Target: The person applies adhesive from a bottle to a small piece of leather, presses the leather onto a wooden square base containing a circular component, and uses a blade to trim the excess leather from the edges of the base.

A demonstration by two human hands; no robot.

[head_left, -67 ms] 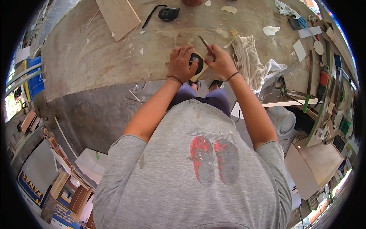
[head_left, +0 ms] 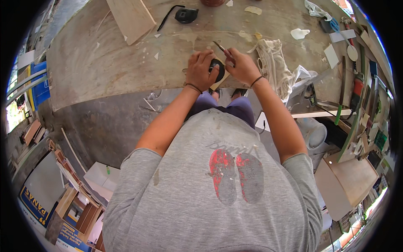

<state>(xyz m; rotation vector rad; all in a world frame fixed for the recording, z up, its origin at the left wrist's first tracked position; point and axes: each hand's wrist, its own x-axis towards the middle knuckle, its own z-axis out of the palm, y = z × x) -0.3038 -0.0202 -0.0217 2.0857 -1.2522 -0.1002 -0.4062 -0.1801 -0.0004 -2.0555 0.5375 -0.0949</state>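
left hand (head_left: 202, 69) clasped over black disc-shaped object (head_left: 221, 69) at twelve o'clock, right hand (head_left: 241, 67) grasping slim dark-tipped tool (head_left: 222, 49) aimed toward ten-thirty, reddish-brown pot (head_left: 213, 2) at far twelve, pale bucket (head_left: 314, 133) at three, contents unclear

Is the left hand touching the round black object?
Touching. The head view shows the left hand with its thumb laid over the round black object.

The round piece (head_left: 220, 69) looks glossy; the tabletop (head_left: 90, 73) scuffed; the board (head_left: 133, 22) smooth, matt wood.
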